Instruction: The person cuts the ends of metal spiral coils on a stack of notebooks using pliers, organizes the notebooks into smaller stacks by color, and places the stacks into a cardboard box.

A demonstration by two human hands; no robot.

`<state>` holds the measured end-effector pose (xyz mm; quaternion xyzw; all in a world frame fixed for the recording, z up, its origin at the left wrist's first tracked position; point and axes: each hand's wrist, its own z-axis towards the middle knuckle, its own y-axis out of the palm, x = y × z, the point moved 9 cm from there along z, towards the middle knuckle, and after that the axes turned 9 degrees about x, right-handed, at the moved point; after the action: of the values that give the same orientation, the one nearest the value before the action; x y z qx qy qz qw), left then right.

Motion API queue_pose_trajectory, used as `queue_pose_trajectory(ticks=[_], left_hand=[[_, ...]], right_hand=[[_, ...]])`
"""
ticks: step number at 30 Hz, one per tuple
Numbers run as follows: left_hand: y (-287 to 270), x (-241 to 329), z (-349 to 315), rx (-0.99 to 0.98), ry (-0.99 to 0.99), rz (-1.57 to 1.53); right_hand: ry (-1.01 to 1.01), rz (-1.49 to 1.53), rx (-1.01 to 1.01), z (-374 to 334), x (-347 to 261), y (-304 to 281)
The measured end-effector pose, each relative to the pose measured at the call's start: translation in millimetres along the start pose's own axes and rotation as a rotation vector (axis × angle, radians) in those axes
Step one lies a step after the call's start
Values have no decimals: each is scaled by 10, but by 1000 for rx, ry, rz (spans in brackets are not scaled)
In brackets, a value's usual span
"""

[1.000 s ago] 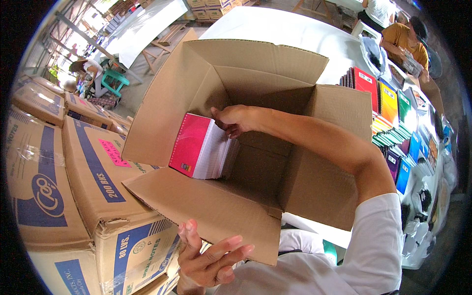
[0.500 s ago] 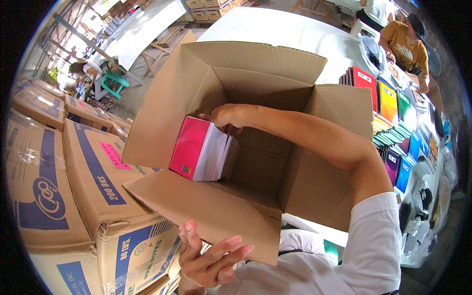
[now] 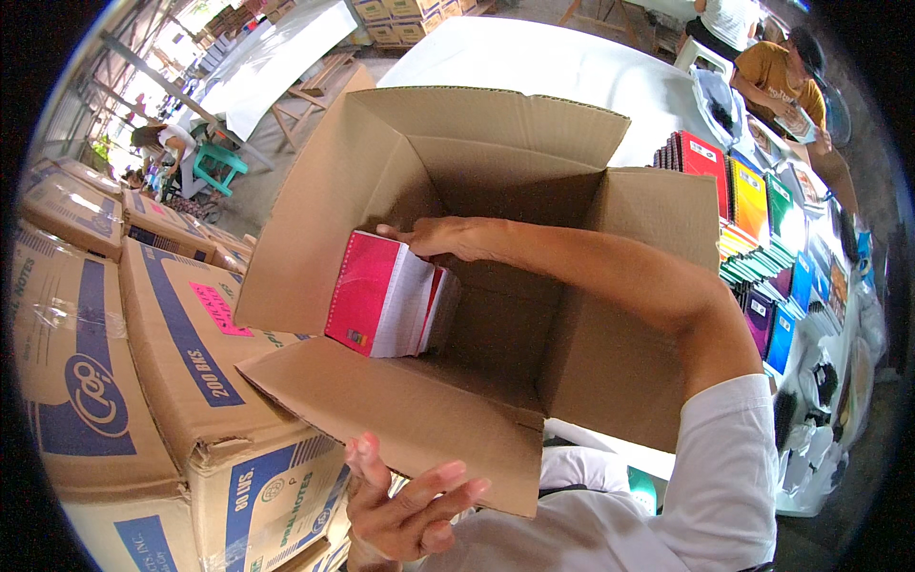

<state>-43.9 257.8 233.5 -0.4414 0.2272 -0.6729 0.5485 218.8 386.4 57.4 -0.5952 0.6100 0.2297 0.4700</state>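
Head view: right hand (image 3: pixel 457 238) deep inside open cardboard box (image 3: pixel 534 191), fingers clasped over top of red-covered notebook stack (image 3: pixel 386 296), held upright against left wall. Left hand (image 3: pixel 410 500) beneath near flap, fingers spread loose, gripping nothing. Box otherwise bare, so packing judged barely begun; rows of coloured notebooks (image 3: pixel 762 238) waiting on table (image 3: pixel 534 62) at right.

An open-sided packing warehouse: stacked cartons (image 3: pixel 143 343) sitting at nine o'clock, colourful notebooks (image 3: pixel 762 238) lining a table (image 3: pixel 534 57) at two o'clock.
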Motion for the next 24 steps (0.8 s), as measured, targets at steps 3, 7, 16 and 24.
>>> queue_pose_trajectory(ticks=[3,7,16,24], left_hand=[[45,17,-30,-58,93,27],[-9,37,55,26,31,24],[16,46,77,-46,57,11],[30,129,128,-87,268,82]], right_hand=[[-156,191,-63,-152,121,-101],[-211,249,-228,-143,24,-5],[-55,88,-480,-386,-191,155],[55,90,-596,-244,-183,193]])
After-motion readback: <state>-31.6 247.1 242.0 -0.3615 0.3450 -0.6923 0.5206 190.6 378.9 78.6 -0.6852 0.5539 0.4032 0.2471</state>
